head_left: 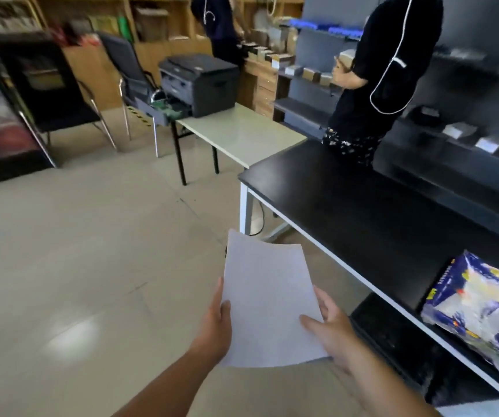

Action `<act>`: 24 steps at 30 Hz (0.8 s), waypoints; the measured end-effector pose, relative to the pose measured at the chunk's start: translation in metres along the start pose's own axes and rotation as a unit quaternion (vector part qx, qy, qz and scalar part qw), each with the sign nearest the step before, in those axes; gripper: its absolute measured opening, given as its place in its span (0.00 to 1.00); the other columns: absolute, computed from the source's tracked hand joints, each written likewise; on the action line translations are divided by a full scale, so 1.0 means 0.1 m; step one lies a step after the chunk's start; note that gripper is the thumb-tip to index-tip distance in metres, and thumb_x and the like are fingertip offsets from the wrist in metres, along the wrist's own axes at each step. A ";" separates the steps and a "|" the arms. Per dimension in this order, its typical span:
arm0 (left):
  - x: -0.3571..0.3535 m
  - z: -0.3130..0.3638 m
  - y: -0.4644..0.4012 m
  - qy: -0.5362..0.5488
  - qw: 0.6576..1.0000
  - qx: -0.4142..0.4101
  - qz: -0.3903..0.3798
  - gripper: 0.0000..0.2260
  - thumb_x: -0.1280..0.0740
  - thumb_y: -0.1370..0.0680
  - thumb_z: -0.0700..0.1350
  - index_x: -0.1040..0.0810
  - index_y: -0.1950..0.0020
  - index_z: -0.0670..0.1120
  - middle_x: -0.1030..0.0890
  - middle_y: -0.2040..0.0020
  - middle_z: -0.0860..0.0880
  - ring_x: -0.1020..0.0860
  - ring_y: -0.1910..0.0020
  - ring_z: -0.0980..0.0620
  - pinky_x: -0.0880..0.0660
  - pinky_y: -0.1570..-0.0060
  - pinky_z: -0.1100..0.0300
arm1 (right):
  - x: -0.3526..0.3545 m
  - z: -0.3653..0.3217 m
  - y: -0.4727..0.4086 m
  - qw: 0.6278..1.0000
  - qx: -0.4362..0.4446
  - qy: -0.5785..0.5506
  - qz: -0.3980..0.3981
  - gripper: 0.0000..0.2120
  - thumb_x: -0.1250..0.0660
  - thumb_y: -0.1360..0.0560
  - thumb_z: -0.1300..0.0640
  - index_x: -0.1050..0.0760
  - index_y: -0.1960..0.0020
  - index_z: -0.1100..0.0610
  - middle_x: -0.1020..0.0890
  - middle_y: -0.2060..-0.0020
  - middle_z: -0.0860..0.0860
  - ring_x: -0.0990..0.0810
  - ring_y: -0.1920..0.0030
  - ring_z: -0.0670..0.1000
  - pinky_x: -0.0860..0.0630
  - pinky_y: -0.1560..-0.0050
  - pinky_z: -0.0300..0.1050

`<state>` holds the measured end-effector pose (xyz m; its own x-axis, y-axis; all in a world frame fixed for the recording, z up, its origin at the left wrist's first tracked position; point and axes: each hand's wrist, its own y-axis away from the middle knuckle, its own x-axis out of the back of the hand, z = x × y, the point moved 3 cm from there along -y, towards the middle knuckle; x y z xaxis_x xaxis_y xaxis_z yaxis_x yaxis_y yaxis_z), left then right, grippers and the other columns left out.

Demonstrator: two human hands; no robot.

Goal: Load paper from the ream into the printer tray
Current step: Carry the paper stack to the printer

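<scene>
A stack of white paper point(268, 299) hangs over the floor, held flat between both my hands. My left hand point(216, 325) grips its left edge and my right hand point(331, 329) grips its right edge, thumb on top. The torn-open ream point(480, 311), in blue and white wrapping, lies on the black table at the right. Far ahead, the dark grey printer point(201, 81) stands on a pale table. Its paper tray point(159, 109) is pulled out toward the left, and its inside is too blurred to read.
The black table point(362, 212) with white legs runs along my right. Beyond it stands the pale table point(242, 133). A person in black point(383, 73) stands by grey shelves at the far right. A dark chair point(128, 73) sits left of the printer. Tiled floor stretches ahead.
</scene>
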<state>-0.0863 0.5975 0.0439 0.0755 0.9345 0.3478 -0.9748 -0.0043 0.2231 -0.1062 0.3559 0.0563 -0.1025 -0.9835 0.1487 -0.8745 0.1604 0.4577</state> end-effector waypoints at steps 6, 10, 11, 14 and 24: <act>0.32 0.13 -0.22 0.039 0.994 0.036 0.095 0.24 0.49 0.17 0.42 0.43 0.24 0.61 0.31 0.31 0.62 0.33 0.34 0.60 0.41 0.34 0.60 | -0.41 -0.50 -0.65 0.993 0.039 0.023 -0.109 0.29 0.40 0.23 0.67 0.34 0.30 0.39 0.20 0.42 0.37 0.17 0.48 0.40 0.21 0.60 0.36; 0.51 0.24 -0.31 0.052 0.987 0.035 0.146 0.25 0.48 0.17 0.39 0.42 0.23 0.59 0.30 0.31 0.61 0.32 0.34 0.60 0.40 0.36 0.63 | -0.64 -0.73 -0.94 0.986 0.062 0.051 -0.149 0.30 0.41 0.22 0.69 0.35 0.28 0.42 0.20 0.39 0.40 0.19 0.46 0.37 0.21 0.49 0.39; 0.57 0.26 -0.35 0.053 0.985 0.034 0.161 0.25 0.48 0.17 0.38 0.41 0.24 0.60 0.29 0.33 0.63 0.31 0.36 0.61 0.39 0.37 0.65 | -0.71 -0.78 -1.01 0.984 0.067 0.054 -0.155 0.30 0.40 0.22 0.69 0.35 0.27 0.42 0.21 0.38 0.41 0.20 0.44 0.39 0.22 0.44 0.42; 0.75 0.22 -0.52 0.063 0.977 0.047 0.200 0.26 0.48 0.18 0.37 0.40 0.27 0.64 0.27 0.36 0.65 0.28 0.37 0.62 0.36 0.40 0.65 | -0.96 -0.94 -1.23 0.980 0.077 0.074 -0.169 0.30 0.40 0.22 0.68 0.37 0.25 0.45 0.20 0.37 0.44 0.18 0.42 0.46 0.23 0.38 0.50; 1.72 -0.22 -1.55 0.092 0.958 0.068 0.264 0.25 0.47 0.18 0.40 0.39 0.26 0.64 0.26 0.38 0.68 0.27 0.37 0.59 0.35 0.40 0.60 | -2.22 -1.51 -2.24 0.964 0.094 0.119 -0.217 0.29 0.39 0.22 0.67 0.35 0.26 0.45 0.19 0.38 0.48 0.18 0.42 0.49 0.22 0.38 0.53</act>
<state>0.0733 0.7665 0.0491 -0.4703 0.8367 0.2806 -0.8297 -0.5275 0.1823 0.1842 0.5505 0.0526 0.3843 -0.9040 0.1873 -0.8836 -0.3013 0.3585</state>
